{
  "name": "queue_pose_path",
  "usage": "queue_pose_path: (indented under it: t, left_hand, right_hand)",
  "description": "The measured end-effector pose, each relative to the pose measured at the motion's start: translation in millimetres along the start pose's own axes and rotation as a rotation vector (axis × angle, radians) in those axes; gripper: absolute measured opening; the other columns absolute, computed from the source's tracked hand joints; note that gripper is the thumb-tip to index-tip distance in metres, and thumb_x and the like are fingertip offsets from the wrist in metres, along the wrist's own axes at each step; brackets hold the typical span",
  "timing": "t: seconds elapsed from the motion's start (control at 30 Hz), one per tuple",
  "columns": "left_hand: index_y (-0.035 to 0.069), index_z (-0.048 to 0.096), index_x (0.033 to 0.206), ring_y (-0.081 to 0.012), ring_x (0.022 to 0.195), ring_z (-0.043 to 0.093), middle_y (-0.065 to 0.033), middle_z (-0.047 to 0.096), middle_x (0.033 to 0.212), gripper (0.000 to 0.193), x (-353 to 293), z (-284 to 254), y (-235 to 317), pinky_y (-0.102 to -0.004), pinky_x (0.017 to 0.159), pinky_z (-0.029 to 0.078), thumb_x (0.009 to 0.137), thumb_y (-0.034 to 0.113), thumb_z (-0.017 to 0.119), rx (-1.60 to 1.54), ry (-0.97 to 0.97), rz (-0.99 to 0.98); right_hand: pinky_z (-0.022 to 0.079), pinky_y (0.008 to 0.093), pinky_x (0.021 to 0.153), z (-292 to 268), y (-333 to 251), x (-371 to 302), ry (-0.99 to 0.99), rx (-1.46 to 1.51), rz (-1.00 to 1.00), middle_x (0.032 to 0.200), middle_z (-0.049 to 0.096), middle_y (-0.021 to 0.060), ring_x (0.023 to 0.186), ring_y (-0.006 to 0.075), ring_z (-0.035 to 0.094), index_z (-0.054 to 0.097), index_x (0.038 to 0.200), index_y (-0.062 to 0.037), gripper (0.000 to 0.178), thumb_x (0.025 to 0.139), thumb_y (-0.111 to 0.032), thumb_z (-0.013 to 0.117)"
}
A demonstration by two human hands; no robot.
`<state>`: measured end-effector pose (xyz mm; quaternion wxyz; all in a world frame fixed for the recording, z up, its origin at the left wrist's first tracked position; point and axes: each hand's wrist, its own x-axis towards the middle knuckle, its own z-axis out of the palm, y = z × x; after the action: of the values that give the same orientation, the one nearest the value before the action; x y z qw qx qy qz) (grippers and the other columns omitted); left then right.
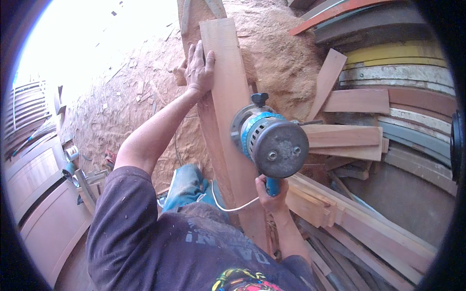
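Observation:
A long pale-brown wooden plank [227,77] runs away from my body over a darker wooden support [206,114]. On the plank's right side stands a blue and black wood router [279,145], its round motor top tilted toward me. My right hand [271,198] is closed around the router's blue side handle. Farther off, my left hand [200,72] lies against the plank's left edge, fingers stretched out and thumb over the top face. The router's base is partly hidden by its motor, and its bit is out of sight. A white cord [233,209] loops across near my waist.
Stacked boards [364,223] lie close on the right, with loose offcuts [344,140] above them. Sawdust and wood chips cover the ground [141,92]. Wooden panels [53,206] lean at the left, near a small can [71,153].

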<state>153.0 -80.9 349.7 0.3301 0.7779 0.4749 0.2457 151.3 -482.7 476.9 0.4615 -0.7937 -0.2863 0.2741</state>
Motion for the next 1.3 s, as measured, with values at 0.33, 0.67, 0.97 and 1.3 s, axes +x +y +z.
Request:
queue_pose_path:
  t: [0.33, 0.67, 0.97, 1.3]
  left_hand:
    - [0.003, 0.04, 0.157, -0.0272, 0.156, 0.028, -0.0158, 0.044, 0.16, 0.068, -4, -11, 15, -0.0511, 0.121, 0.012, 0.104, 0.047, 0.043, 0.087, -0.018, -0.01]
    - [0.002, 0.037, 0.157, -0.0297, 0.156, 0.027, -0.0163, 0.043, 0.161, 0.068, -4, -13, 21, -0.0549, 0.12, 0.009, 0.104, 0.043, 0.045, 0.065, -0.054, 0.006]
    - [0.002, 0.036, 0.158, -0.0318, 0.155, 0.028, -0.0173, 0.042, 0.161, 0.068, -5, -16, 28, -0.0527, 0.121, 0.012, 0.105, 0.043, 0.045, 0.031, -0.064, 0.005]
    - [0.003, 0.036, 0.158, -0.031, 0.155, 0.029, -0.0159, 0.044, 0.161, 0.067, -6, -16, 30, -0.0535, 0.12, 0.012, 0.104, 0.04, 0.051, 0.021, -0.058, 0.005]
  right_hand:
    - [0.046, 0.0273, 0.059, 17, -23, 54, 0.076, 0.102, 0.08, 0.076, 0.066, 0.001, 0.066, 0.0088, 0.061, 0.065, 0.086, -0.0043, 0.013, 0.087, 0.006, 0.073]
    - [0.047, 0.0277, 0.059, 30, -40, 116, 0.074, 0.097, 0.0, 0.076, 0.064, 0.0006, 0.068, 0.0085, 0.061, 0.065, 0.086, -0.0026, 0.014, 0.085, 0.009, 0.072]
    - [0.049, 0.029, 0.064, 33, -50, 162, 0.032, 0.078, 0.093, 0.081, 0.066, 0.0024, 0.07, 0.012, 0.063, 0.063, 0.09, -0.0043, 0.017, 0.085, 0.005, 0.077]
    - [0.049, 0.0273, 0.065, 32, -50, 193, -0.014, 0.073, 0.073, 0.078, 0.065, 0.0014, 0.068, 0.0097, 0.061, 0.063, 0.092, -0.0029, 0.013, 0.086, 0.005, 0.072]
